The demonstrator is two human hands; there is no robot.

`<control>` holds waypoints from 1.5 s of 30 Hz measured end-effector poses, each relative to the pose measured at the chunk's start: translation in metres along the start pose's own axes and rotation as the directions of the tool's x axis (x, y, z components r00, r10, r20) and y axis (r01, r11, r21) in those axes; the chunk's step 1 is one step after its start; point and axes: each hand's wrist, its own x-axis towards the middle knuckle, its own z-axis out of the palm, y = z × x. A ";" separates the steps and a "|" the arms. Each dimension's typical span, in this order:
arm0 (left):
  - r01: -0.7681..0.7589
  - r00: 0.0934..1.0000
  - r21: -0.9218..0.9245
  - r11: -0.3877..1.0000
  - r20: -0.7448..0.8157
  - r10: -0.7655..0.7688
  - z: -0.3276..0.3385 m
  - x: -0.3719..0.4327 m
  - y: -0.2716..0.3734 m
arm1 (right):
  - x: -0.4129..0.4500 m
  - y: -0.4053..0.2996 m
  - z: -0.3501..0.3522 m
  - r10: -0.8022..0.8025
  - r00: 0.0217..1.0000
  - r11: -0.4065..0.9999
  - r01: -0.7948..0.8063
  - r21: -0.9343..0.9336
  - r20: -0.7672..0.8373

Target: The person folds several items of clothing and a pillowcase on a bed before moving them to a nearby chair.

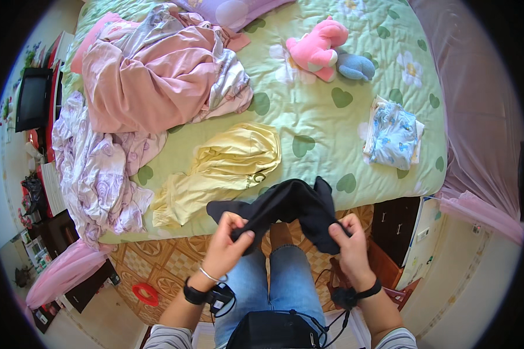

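Observation:
A black cloth garment (284, 200) hangs between my two hands at the near edge of the bed. My left hand (232, 242) pinches its left part between thumb and fingers, and my right hand (347, 237) grips its right part. Part of the garment rests on the bed's edge. Just beyond it lies a crumpled yellow garment with dark print (227, 165). A folded stack with a blue patterned cloth on top (393, 135) is on the right side of the bed.
On the green quilt (305, 118) lie a pink bedding heap (153, 83), purple-patterned fabric (98, 174), a pink plush toy (316, 52) and a blue-grey plush toy (355, 65). Pink netting (484, 109) hangs at the right. A red ring (145, 294) is on the floor.

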 end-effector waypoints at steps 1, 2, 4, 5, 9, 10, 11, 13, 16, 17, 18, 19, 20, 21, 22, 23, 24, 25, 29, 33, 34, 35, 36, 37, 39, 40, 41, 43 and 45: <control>-0.038 0.999 0.021 0.999 0.006 0.038 0.012 -0.004 -0.004 | -0.008 0.001 0.010 0.008 0.999 1.000 -0.007 -0.026 0.036; -0.031 0.999 0.015 0.999 0.014 0.031 0.025 -0.008 -0.001 | -0.016 0.000 0.021 -0.038 0.992 0.993 0.051 -0.105 0.116; 0.065 0.997 0.018 0.998 0.051 -0.066 0.047 -0.020 0.014 | -0.032 0.001 0.038 -0.050 0.962 0.974 0.106 -0.199 0.268; -0.088 0.992 0.231 0.969 0.107 0.065 0.053 -0.021 0.027 | -0.039 0.002 0.043 -0.020 0.942 0.971 0.099 -0.220 0.336; -0.392 0.920 0.494 0.776 0.185 0.347 0.048 -0.014 0.039 | -0.047 -0.030 0.046 -0.030 0.832 0.999 -0.001 0.054 0.554; -0.423 0.906 0.515 0.745 0.222 0.360 0.044 -0.013 0.037 | -0.034 -0.028 0.032 -0.067 0.785 0.976 0.181 -0.125 0.616; -0.420 0.907 0.520 0.743 0.219 0.360 0.041 -0.014 0.036 | -0.022 -0.025 0.021 -0.083 0.728 0.888 0.364 -0.281 0.680; -0.474 0.880 0.531 0.702 0.319 0.352 0.038 -0.012 0.035 | -0.007 -0.026 0.019 -0.336 0.879 0.716 0.471 -0.515 0.338; -0.475 0.874 0.419 0.774 0.325 0.361 0.037 -0.001 0.059 | 0.039 -0.024 0.011 -0.468 0.761 0.556 0.649 -0.520 0.450; -0.521 0.845 0.381 0.764 0.359 0.397 0.037 0.008 0.065 | 0.052 -0.023 0.002 -0.443 0.686 0.565 0.713 -0.414 0.577; -0.588 0.803 0.390 0.709 0.384 0.455 0.037 0.020 0.070 | 0.057 -0.022 -0.006 -0.393 0.731 0.663 0.646 -0.379 0.558; -0.604 0.793 0.404 0.687 0.389 0.469 0.037 0.020 0.076 | 0.059 -0.035 0.000 -0.336 0.764 0.754 0.568 -0.329 0.550; -0.648 0.760 0.440 0.621 0.323 0.564 0.033 0.032 0.090 | 0.057 -0.067 -0.009 -0.281 0.862 0.818 0.445 -0.364 0.423; -0.675 0.717 0.487 0.554 0.256 0.648 0.027 0.044 0.102 | 0.049 -0.083 -0.002 -0.518 0.774 0.647 0.633 -0.425 0.365; -0.703 0.677 0.482 0.523 0.227 0.700 0.027 0.044 0.113 | 0.035 -0.104 0.001 -0.652 0.651 0.483 0.751 -0.450 0.388; -0.713 0.645 0.500 0.492 0.190 0.741 0.022 0.038 0.121 | 0.027 -0.113 0.006 -0.752 0.505 0.311 0.838 -0.448 0.423; -0.728 0.609 0.533 0.431 0.215 0.763 0.021 0.035 0.124 | 0.020 -0.117 0.007 -0.768 0.475 0.266 0.847 -0.460 0.430; -0.740 0.599 0.520 0.427 0.220 0.770 0.025 0.034 0.120 | 0.013 -0.124 0.005 -0.787 0.438 0.208 0.851 -0.482 0.434; -0.561 0.827 0.572 0.598 0.425 0.369 0.033 0.026 0.063 | -0.001 -0.054 -0.024 -0.434 0.731 0.439 0.682 -0.585 0.526; -0.448 0.755 0.605 0.658 0.650 -0.083 0.027 -0.030 -0.027 | -0.019 -0.012 -0.045 0.542 0.653 0.435 0.321 -0.841 0.530; -0.492 0.747 0.580 0.649 0.664 -0.028 0.028 -0.031 -0.035 | -0.027 0.005 -0.056 0.539 0.549 0.593 0.292 -0.750 0.639; -0.303 0.530 0.567 0.766 0.768 -0.360 0.022 -0.057 -0.064 | -0.036 0.029 -0.067 0.510 0.434 0.737 0.225 -0.637 0.743; -0.220 0.411 0.592 0.775 0.777 -0.477 0.024 -0.064 -0.067 | -0.041 0.038 -0.066 0.528 0.304 0.772 0.217 -0.598 0.793; -0.222 0.416 0.570 0.791 0.789 -0.452 0.024 -0.064 -0.068 | -0.042 0.036 -0.066 0.563 0.310 0.753 0.189 -0.630 0.766; -0.243 0.401 0.606 0.757 0.774 -0.490 0.024 -0.051 -0.059 | -0.036 0.050 -0.072 0.429 0.329 0.796 0.303 -0.524 0.841; -0.292 0.487 0.611 0.735 0.757 -0.436 0.023 -0.038 -0.054 | -0.023 0.038 -0.069 0.441 0.362 0.753 0.349 -0.558 0.821; -0.340 0.565 0.619 0.708 0.736 -0.372 0.022 -0.020 -0.046 | -0.002 0.018 -0.066 0.450 0.395 0.706 0.392 -0.590 0.801; -0.441 0.723 0.642 0.627 0.668 -0.176 0.034 0.035 -0.007 | 0.037 -0.024 -0.068 0.327 0.664 0.613 0.393 -0.686 0.672; -0.485 0.798 0.674 0.558 0.601 -0.032 0.042 0.061 0.021 | 0.054 -0.054 -0.067 0.110 0.782 0.590 0.446 -0.674 0.613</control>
